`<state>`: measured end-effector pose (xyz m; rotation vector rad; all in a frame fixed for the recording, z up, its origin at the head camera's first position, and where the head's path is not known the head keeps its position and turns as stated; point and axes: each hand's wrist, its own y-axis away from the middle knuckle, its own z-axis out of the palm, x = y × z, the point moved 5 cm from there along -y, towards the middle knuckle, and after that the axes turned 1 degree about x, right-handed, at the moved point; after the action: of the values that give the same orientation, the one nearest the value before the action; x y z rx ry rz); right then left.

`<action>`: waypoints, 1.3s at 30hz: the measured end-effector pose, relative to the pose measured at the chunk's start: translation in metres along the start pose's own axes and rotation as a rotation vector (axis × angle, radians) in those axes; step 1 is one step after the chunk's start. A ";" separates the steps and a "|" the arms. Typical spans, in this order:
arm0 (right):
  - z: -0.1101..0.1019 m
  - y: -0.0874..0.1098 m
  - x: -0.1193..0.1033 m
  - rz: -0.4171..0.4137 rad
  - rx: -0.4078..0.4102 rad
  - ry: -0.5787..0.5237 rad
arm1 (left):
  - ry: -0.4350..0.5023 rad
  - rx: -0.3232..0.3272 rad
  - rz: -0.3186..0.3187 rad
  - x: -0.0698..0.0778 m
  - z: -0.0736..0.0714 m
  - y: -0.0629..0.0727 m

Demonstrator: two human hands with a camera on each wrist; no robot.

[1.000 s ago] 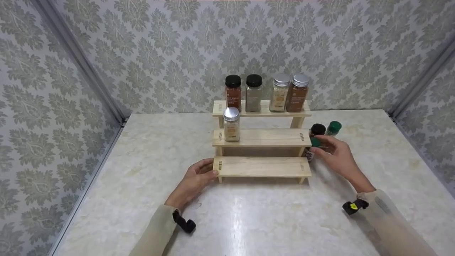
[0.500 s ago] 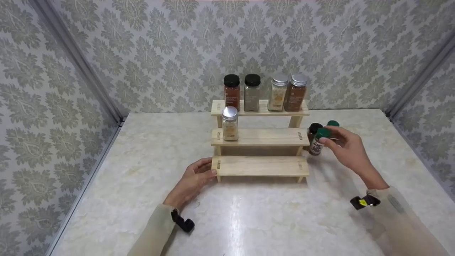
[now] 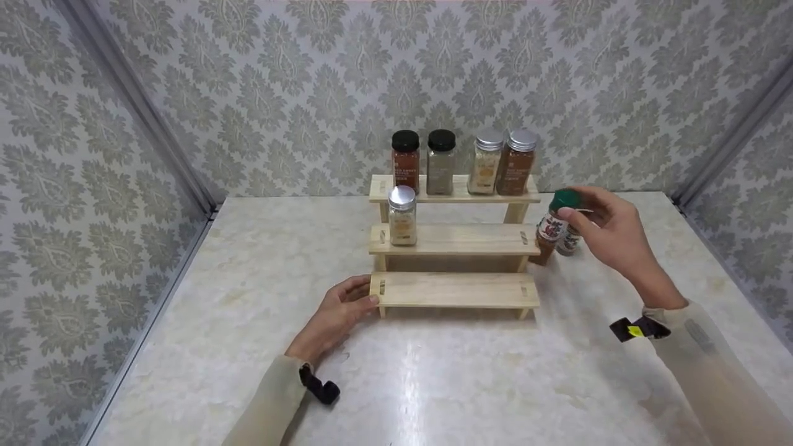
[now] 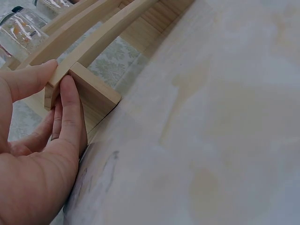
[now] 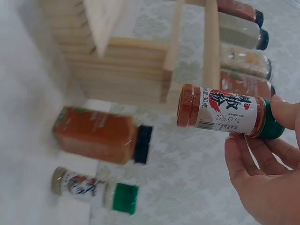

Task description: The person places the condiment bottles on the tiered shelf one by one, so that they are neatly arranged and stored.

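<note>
My left hand [image 3: 334, 316] grips the left end of the lowest board of a three-tier wooden spice rack [image 3: 455, 290]. In the left wrist view, its thumb lies on the board and its fingers are beneath. Right of the rack, my right hand [image 3: 610, 235] pinches the green cap of a spice jar [image 5: 222, 110] with reddish powder and a white label. That jar hangs tilted in the air beside the middle tier. Behind it in the head view stands another green-capped jar [image 3: 569, 241]; a dark-capped jar [image 5: 98, 136] of orange-red powder, seen in the right wrist view, is mostly hidden there.
On the top tier stand two black-lidded jars [image 3: 441, 162] and two silver-lidded jars [image 3: 485, 164]. One silver-lidded jar [image 3: 403, 217] occupies the left end of the middle tier. The rack rests on a marbled table [image 3: 279, 248], with a patterned wall [image 3: 310, 93] behind.
My right hand has lifted the green-capped jar up and away from beside the rack's right side. My left hand keeps its hold on the lowest board.
</note>
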<state>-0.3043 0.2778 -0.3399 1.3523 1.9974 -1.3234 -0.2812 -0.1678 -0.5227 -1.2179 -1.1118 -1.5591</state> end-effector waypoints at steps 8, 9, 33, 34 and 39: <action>0.024 -0.025 -0.039 -0.028 -0.046 -0.052 | 0.014 0.010 -0.012 0.000 -0.001 0.001; 0.027 -0.028 -0.044 -0.030 -0.053 -0.055 | 0.015 0.009 -0.011 0.000 -0.002 0.001; 0.117 -0.055 -0.082 -0.086 -0.134 -0.226 | 0.010 -0.009 0.011 0.002 0.001 -0.002; 0.122 -0.055 -0.081 -0.078 -0.141 -0.234 | 0.008 -0.009 0.012 0.002 0.001 -0.002; 0.141 -0.051 -0.076 -0.049 -0.186 -0.261 | 0.018 -0.035 0.018 0.000 0.001 -0.001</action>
<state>-0.3389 0.1142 -0.3271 0.9982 1.9294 -1.2301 -0.2818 -0.1671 -0.5228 -1.2316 -1.0627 -1.5792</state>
